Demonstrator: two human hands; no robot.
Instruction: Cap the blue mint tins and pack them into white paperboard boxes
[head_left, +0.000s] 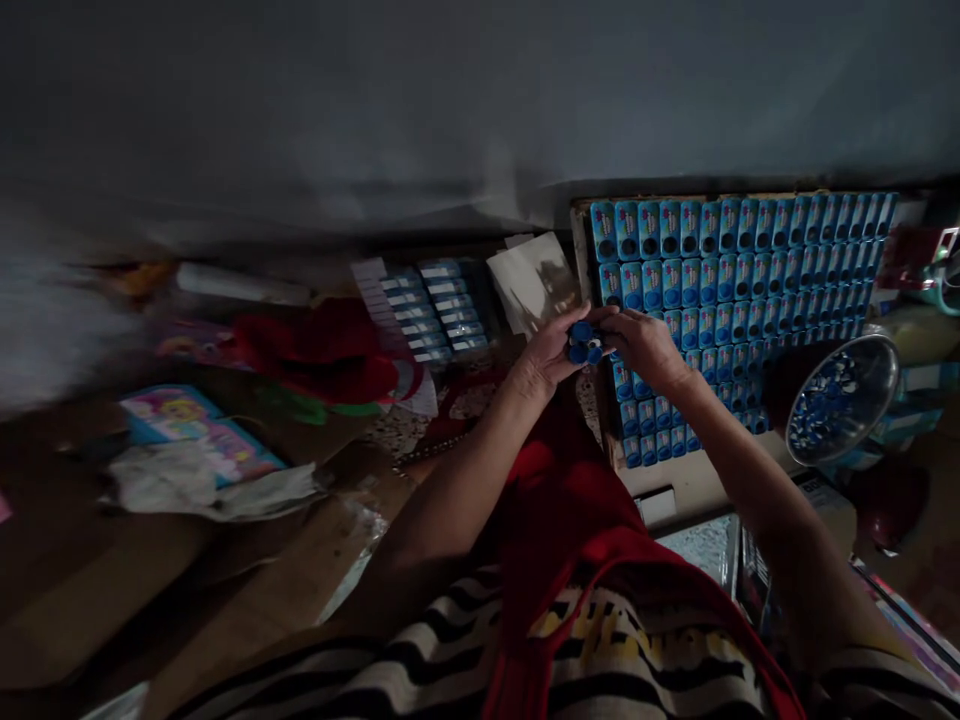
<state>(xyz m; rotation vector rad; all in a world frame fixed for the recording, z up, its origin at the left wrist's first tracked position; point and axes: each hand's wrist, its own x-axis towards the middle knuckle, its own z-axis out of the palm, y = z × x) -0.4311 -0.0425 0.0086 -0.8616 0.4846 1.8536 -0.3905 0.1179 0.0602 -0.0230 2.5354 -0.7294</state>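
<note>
In left hand [547, 352], blue pieces [579, 342] — fingers [573, 319] curled

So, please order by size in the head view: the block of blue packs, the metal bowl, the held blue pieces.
1. Block of blue packs
2. Metal bowl
3. Held blue pieces
No two look close in size.

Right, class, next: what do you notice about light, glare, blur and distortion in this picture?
Head view: dim overall, with the blue pieces in the left hand losing detail; head view: light and shadow patches on the white card, glints on the metal bowl; head view: red cloth looks soft; head view: boxes narrow rightward, perhaps wide-angle distortion.
</note>
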